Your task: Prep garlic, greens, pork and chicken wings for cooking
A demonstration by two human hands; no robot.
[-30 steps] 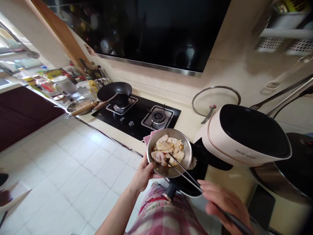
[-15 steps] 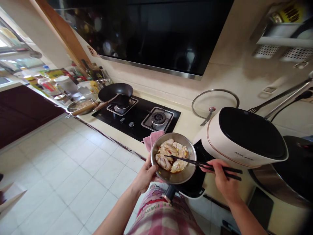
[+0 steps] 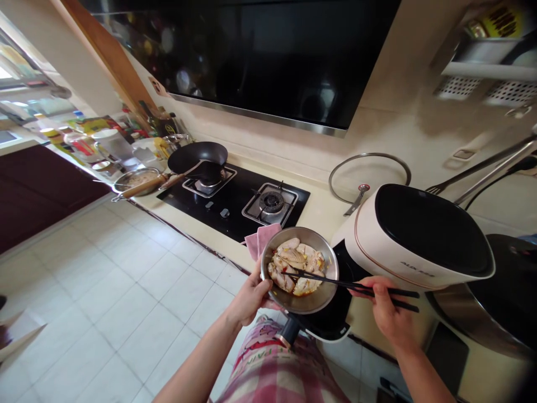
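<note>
Chopsticks [image 3: 356, 287] have shifted slightly right since the last frame; tips are in among the chicken pieces [image 3: 296, 263]. Chicken sits in sauce with red and yellow bits, inside a steel bowl [image 3: 304, 302], held tilted up above a black appliance base [image 3: 335, 316]. Left hand [image 3: 251, 296] grips the bowl from below at its rim, fingers spread. Right hand [image 3: 388, 305] holds the chopsticks in a narrow pinch, well clear of the bowl rim. Pink plaid clothing [image 3: 272, 375] is directly below.

Pink cloth [image 3: 257, 240] lies on the table [image 3: 323, 210] edge, just behind the bowl. Right of it, a white appliance with a black lid [image 3: 419, 238] stands near a glass pot lid [image 3: 369, 178]. Gas hob [image 3: 235, 210] is beyond, with a black wok [image 3: 196, 158] on its left burner. Black range hood [image 3: 251, 56] is above.
</note>
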